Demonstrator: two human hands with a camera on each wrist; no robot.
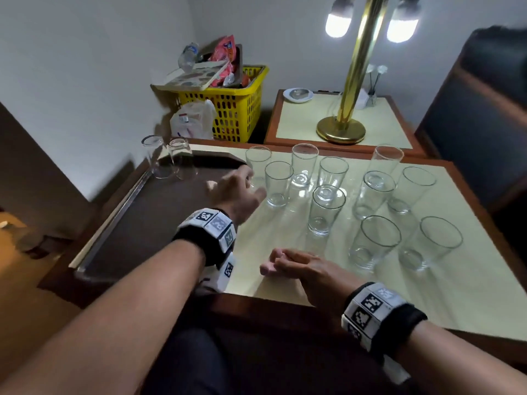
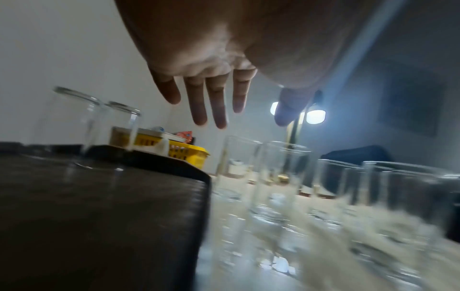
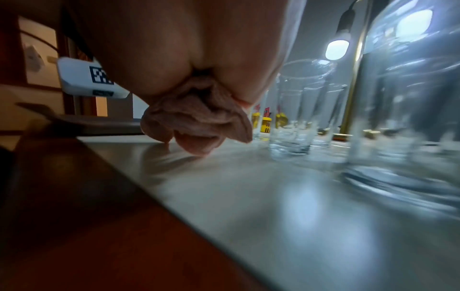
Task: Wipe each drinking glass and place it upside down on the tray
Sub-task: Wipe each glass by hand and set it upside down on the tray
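Two glasses stand upside down at the far corner of the dark tray; they also show in the left wrist view, glasses. Several upright glasses stand on the pale table to the right. My left hand hovers open over the tray's right edge, fingers spread, holding nothing, near the closest upright glass. My right hand rests near the table's front edge and grips a bunched pink cloth, of which a tip of cloth shows in the head view.
A yellow basket full of clutter stands behind the tray. A second table at the back carries a brass lamp, a small dish and a reed diffuser. A dark chair stands at the right.
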